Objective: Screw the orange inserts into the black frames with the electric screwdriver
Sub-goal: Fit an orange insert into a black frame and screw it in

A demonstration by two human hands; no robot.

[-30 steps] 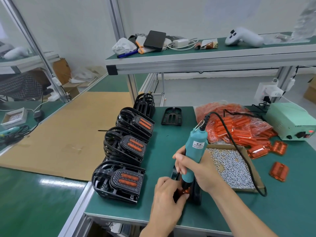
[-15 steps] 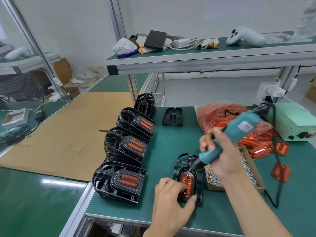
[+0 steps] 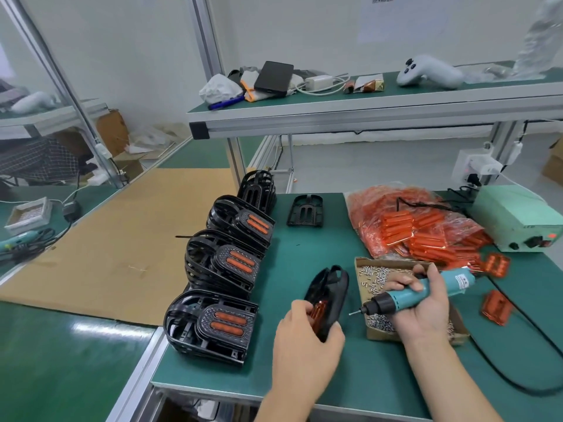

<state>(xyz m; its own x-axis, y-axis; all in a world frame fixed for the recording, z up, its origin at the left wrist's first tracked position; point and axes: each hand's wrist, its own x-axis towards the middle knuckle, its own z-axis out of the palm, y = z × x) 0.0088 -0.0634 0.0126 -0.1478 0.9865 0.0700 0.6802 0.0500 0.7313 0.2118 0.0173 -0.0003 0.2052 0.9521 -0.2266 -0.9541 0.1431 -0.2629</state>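
Black frame point(image 3: 330, 295) with orange insert point(image 3: 317, 312) gripped on edge by left hand point(image 3: 304, 339), long axis near-far. Electric screwdriver point(image 3: 417, 295) clasped in right hand point(image 3: 423, 306) just right, bit aimed left at frame.

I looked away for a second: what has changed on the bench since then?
The right hand swung the electric screwdriver off the frame and out over the screw box. The left hand tipped the black frame with its orange insert up on edge. The finished stacks and insert bag stayed put.
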